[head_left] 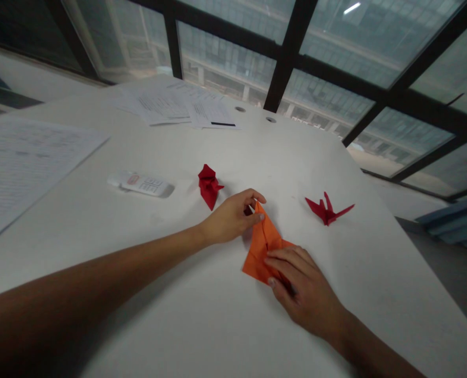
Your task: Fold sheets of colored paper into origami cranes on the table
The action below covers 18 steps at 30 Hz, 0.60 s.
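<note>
A partly folded sheet of orange origami paper (265,235) lies on the table between my two hands, with crease lines down its middle. My left hand (237,215) is closed at its pointed top corner, which it pinches between thumb and fingers. Lower down, my right hand (306,291) has its fingers laid over the right side of the paper and its thumb at the bottom edge, gripping it there. Part of the paper is hidden under those fingers. A red folded-paper figure (208,186) sits just beyond my left hand. Another, a red paper crane (326,211), stands to the right.
The white table (170,320) carries a white labelled container (145,184) at left of centre. Printed sheets (24,163) lie at the left, with more papers (170,102) at the back. Two round holes pierce the far tabletop. Dark-framed windows (284,52) rise behind.
</note>
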Available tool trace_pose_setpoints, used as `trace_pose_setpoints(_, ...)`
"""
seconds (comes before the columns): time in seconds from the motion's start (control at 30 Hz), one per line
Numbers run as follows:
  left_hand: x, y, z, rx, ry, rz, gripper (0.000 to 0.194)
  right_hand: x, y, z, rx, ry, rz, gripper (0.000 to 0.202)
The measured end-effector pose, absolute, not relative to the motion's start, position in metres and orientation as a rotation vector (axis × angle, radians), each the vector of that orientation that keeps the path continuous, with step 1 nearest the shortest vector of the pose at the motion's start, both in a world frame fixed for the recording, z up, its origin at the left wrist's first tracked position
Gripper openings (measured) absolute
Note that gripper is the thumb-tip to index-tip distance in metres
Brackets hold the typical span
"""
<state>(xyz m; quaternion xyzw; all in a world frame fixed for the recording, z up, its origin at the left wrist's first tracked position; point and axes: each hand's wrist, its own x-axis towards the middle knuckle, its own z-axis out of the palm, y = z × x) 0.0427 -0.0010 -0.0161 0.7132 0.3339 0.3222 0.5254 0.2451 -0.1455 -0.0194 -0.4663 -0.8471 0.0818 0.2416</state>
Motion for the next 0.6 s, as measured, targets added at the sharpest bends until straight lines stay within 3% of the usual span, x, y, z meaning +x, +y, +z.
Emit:
trace_pose_setpoints(0.4, 0.0407, -0.0014, -0.0155, 1.737, 0.738, 0.703, 0.044, 0.2458, -0.1452, -0.0234, -1.236, -2.385, 0.244, 0.036)
trace_pose_setpoints(0.6, 0.0398, -0.0074, -0.0088, 1.83, 0.65, 0.654, 0.02, 0.2452, -0.1446, -0.0234, -1.253, -2.394, 0.263, 0.041)
